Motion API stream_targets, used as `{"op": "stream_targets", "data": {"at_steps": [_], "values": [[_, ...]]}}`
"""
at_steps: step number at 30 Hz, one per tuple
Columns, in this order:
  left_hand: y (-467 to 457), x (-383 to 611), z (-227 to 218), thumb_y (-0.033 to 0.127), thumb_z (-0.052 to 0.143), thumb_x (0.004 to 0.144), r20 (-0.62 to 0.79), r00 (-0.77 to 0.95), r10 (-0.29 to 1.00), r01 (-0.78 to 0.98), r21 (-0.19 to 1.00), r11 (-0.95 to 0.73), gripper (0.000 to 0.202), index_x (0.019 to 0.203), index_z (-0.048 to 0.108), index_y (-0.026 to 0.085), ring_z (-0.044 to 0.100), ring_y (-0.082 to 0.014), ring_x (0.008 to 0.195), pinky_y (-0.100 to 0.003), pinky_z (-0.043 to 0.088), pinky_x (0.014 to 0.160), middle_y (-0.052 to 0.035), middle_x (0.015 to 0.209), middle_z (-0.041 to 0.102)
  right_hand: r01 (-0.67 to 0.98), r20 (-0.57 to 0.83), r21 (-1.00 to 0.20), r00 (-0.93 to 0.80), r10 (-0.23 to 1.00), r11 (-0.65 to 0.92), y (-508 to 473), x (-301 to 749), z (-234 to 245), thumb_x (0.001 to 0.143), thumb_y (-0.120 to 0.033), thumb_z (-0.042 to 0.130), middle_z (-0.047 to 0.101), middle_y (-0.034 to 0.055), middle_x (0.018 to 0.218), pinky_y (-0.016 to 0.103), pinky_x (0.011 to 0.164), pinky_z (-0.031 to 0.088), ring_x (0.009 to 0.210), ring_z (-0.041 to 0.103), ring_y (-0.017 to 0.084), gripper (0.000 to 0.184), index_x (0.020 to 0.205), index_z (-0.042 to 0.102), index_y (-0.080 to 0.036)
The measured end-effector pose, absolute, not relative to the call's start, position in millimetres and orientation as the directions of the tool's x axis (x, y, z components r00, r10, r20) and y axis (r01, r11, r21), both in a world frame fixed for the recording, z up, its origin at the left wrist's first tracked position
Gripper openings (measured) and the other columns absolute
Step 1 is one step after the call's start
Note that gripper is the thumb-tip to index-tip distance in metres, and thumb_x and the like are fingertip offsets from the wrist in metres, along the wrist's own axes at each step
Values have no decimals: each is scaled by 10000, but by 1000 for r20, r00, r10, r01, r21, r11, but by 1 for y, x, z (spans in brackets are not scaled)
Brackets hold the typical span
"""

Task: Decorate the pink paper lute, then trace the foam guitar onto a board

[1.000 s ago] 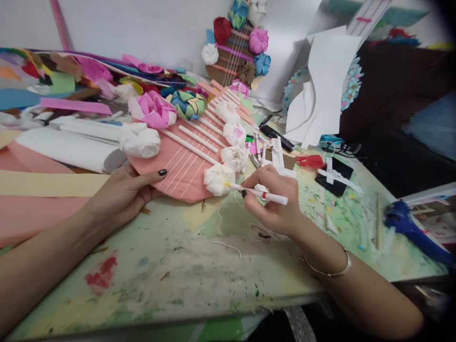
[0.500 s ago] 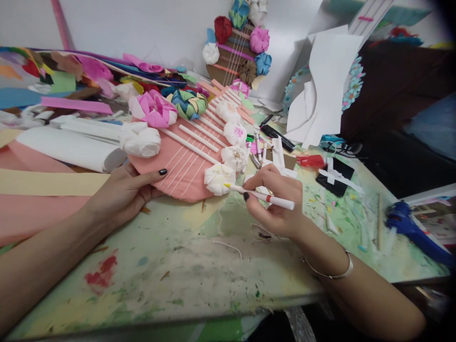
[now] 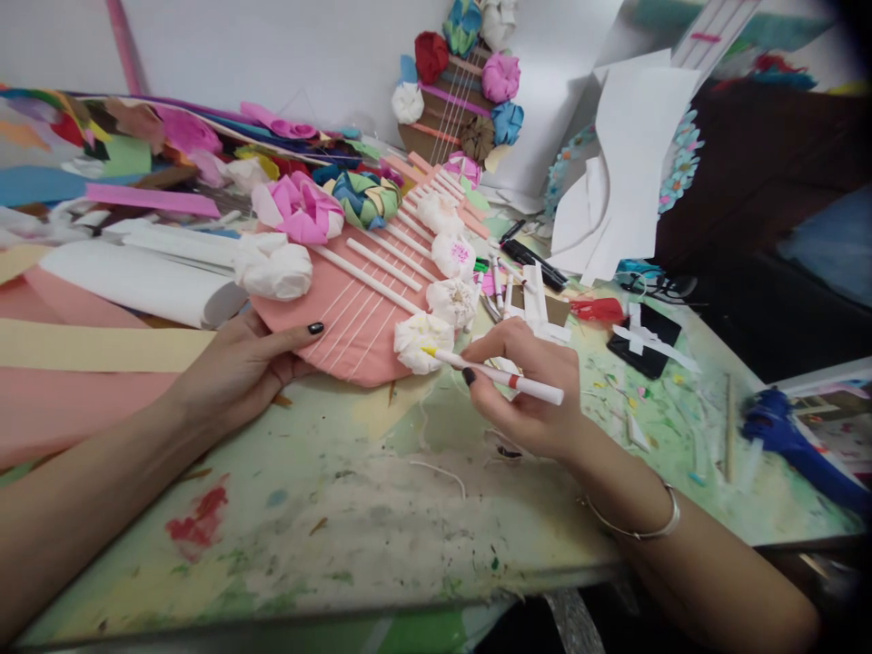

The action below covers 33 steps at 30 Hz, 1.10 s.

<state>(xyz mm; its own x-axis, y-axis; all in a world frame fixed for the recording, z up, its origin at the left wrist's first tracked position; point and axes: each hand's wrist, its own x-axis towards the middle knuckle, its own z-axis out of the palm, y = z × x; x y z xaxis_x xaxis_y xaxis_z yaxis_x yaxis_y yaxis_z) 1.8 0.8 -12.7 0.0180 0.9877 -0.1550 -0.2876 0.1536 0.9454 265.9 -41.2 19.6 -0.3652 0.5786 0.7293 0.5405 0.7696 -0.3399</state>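
My left hand [image 3: 249, 363] grips the lower left edge of a pink paper guitar [image 3: 333, 300], thumb on top and fingers underneath. White strings and white paper sticks run across its face. Pinched in my right hand [image 3: 528, 386] is a yellow-tipped white marker [image 3: 504, 374]. The marker's tip touches a white paper flower [image 3: 421, 341] at the guitar's lower right rim, where a little yellow shows. Above that flower sit a white flower with a dark-marked centre [image 3: 450, 302] and one with pink dots [image 3: 453, 255]. A pink flower [image 3: 300, 207] and a blue-green flower [image 3: 368, 198] line the opposite edge.
A brown paper guitar with flowers [image 3: 446, 118] leans at the back. White paper cut-outs [image 3: 630, 154] stand to its right. Loose markers [image 3: 500, 286] lie past my right hand. A blue glue gun [image 3: 783, 436] rests at the table's right, coloured paper scraps [image 3: 183, 132] at the left.
The marker's tip has shifted slightly left, further onto the white flower. The whole view has drifted a little to the right. Both hands keep their holds.
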Motion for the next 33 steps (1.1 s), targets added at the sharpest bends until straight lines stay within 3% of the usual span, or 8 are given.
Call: {"op": "stream_targets", "data": {"at_steps": [12, 33], "values": [[2, 0, -14, 130, 756, 683, -164, 15, 986, -289, 944, 161, 411, 1082, 679, 193, 631, -269, 1086, -355, 568, 859, -95, 1253, 638, 538, 711, -316, -412, 570, 782, -39, 264, 13, 810, -135, 537, 639, 3, 734, 265, 614, 437, 641, 560, 105, 68, 852, 556, -186], [0, 2, -12, 128, 742, 697, -137, 31, 990, -292, 946, 140, 390, 1076, 663, 185, 621, -274, 1105, -378, 545, 892, -101, 1278, 619, 576, 673, -339, -404, 619, 744, -36, 265, 9, 853, -172, 518, 667, 10, 807, 251, 594, 424, 656, 562, 99, 67, 905, 558, -184]]}}
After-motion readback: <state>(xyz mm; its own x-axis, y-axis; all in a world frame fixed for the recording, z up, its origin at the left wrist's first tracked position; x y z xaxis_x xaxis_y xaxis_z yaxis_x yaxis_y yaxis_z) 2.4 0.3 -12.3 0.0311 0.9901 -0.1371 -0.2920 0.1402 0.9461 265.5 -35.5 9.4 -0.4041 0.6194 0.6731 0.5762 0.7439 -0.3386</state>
